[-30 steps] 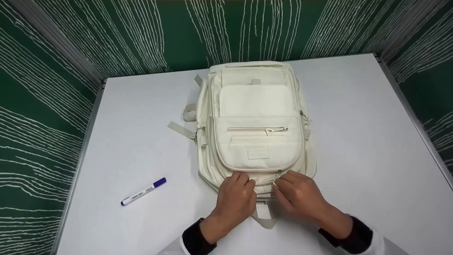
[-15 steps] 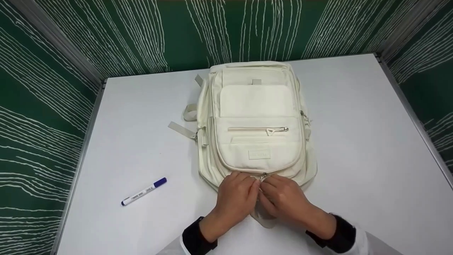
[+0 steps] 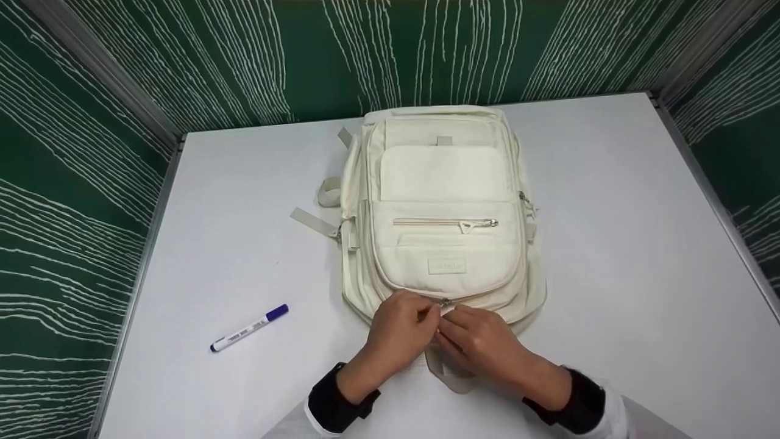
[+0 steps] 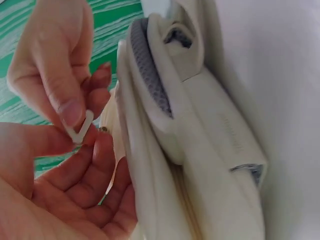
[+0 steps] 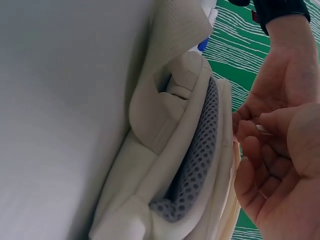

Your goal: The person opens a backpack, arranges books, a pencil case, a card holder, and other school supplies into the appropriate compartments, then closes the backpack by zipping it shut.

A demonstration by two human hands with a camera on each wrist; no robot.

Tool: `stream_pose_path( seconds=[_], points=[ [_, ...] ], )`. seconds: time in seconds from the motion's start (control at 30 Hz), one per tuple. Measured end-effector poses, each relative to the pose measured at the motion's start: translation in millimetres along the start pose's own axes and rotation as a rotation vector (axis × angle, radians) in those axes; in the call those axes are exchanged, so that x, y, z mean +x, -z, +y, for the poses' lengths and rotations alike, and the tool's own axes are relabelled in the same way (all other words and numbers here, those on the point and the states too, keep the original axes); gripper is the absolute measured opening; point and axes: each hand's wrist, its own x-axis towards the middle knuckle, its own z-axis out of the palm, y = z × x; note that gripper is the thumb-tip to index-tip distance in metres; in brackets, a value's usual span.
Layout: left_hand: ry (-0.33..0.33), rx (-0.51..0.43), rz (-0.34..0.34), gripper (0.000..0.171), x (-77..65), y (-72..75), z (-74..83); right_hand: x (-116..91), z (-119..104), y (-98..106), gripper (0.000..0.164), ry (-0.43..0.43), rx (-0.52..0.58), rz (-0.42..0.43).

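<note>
A cream backpack [image 3: 448, 244] lies front up on the white table, its top handle [image 3: 454, 381] toward the person. Both hands meet at the near end of its curved front zipper, just below the metal slider [image 3: 445, 301]. My right hand [image 3: 481, 338] pinches the white zipper pull [image 4: 82, 129] between thumb and index finger. My left hand [image 3: 399, 326] has its thumb and index finger at the pull's lower corner, apparently pinching it too; its other fingers [image 4: 97, 175] curl loosely beside the bag. In the right wrist view only a sliver of the pull [image 5: 261, 128] shows between the fingers.
A white marker with a purple cap [image 3: 250, 328] lies on the table [image 3: 231, 244] to the left. Loose webbing straps [image 3: 314, 222] stick out from the bag's left side. Green panels with white lines [image 3: 304, 55] stand behind and at both sides.
My right hand has moved left along the bag's near edge, drawing the slider toward the left hand. The left hand's fingers have shifted from the bag's edge to the zipper pull.
</note>
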Motion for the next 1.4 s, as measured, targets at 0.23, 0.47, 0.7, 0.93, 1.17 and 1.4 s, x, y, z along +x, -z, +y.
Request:
stream_pose_path(
  seconds=[0.23, 0.47, 0.7, 0.93, 1.17, 1.4],
  points=[
    [-0.094, 0.204, -0.056, 0.021, -1.2, -1.8, 0.9, -3, 4, 3, 0.032, 0.000, 0.027, -0.049],
    [-0.127, 0.372, -0.066, 0.013, -6.4, -4.2, 5.0, 0, 19, 15, 0.025, -0.056, -0.075, -0.002],
    [-0.142, 0.428, -0.050, 0.016, -8.8, -1.0, 5.6, -3, 37, 21, 0.021, -0.076, -0.221, -0.004],
    [-0.154, 0.444, -0.012, 0.015, -11.7, 4.8, 0.8, -7, 44, 26, 0.017, -0.076, -0.244, -0.012],
    [-0.131, 0.428, 0.034, 0.022, -14.4, 22.6, -13.2, -8, 45, 29, 0.017, -0.087, -0.213, -0.003],
    [-0.085, 0.436, 0.085, 0.021, -16.7, 47.4, -27.4, -5, 43, 31, 0.018, -0.104, -0.170, 0.002]
  ],
)
